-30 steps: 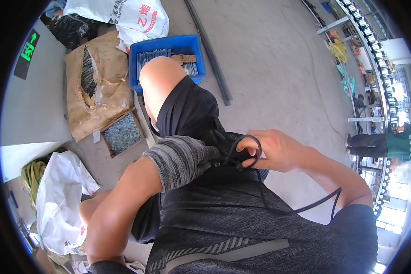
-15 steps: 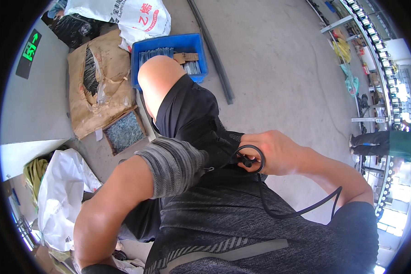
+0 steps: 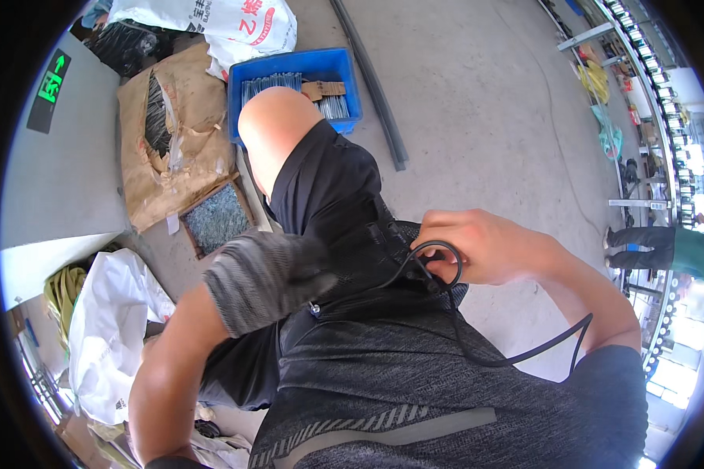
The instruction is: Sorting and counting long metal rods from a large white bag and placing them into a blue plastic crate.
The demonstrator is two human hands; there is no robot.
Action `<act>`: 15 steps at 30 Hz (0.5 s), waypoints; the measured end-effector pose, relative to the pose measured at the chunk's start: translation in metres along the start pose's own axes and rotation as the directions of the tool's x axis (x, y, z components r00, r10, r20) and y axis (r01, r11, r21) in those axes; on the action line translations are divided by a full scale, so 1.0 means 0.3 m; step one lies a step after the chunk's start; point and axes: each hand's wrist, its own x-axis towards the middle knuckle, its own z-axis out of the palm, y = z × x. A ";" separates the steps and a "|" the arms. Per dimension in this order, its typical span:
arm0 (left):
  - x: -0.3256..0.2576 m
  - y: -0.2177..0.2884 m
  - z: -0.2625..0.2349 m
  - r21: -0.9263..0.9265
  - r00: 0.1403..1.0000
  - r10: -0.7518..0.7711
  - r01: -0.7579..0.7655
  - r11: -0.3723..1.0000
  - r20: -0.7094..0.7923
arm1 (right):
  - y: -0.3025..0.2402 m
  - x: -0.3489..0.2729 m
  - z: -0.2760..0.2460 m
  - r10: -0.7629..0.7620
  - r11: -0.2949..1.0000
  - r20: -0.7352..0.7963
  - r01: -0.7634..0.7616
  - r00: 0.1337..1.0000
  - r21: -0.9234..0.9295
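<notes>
Here the cable (image 3: 446,270), thin, black and smooth, curls into a small loop at the person's waist, against the black shorts (image 3: 332,203). From the loop it trails down over the grey knit shirt (image 3: 414,375) and arcs up again to the right, near the elbow. The right hand (image 3: 477,246) is on the loop: its fingers are curled together around the cable, pinching it where the loop closes.

The left hand cannot be seen; only the left arm (image 3: 172,359) shows, bare below a heathered grey sleeve (image 3: 262,277), running down to the lower edge, so I cannot tell how its fingers stand.

Above the shorts a bare knee (image 3: 278,129) rises, rounded, in front of a rectangular blue plastic bin (image 3: 344,66) filled with thin metal rods. To the bin's right a long dark pipe (image 3: 375,86) lies across the smooth concrete floor (image 3: 485,117). To its left sits a torn brown cardboard sheet (image 3: 168,156), crumpled and split, and just below that a shallow square tray (image 3: 215,219) of small grey metal bits. A wrinkled white sack (image 3: 117,328) lies at lower left, with coiled yellow rope (image 3: 62,285) beside it. Far to the right stands another person (image 3: 665,246) in dark trousers and a green top.
</notes>
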 end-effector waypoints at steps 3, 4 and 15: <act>0.001 0.049 0.024 0.178 0.977 0.186 -0.166 0.970 -0.103 | -0.021 0.059 0.004 -0.157 0.982 0.018 0.158 0.987 -0.100; 0.015 0.050 0.045 0.201 0.974 0.191 -0.164 0.966 -0.123 | -0.024 0.070 0.008 -0.172 0.977 0.055 0.177 0.984 -0.120; 0.051 0.055 0.102 0.165 0.994 0.075 -0.062 0.984 -0.076 | -0.041 0.103 0.044 -0.105 0.942 0.118 0.137 0.987 -0.308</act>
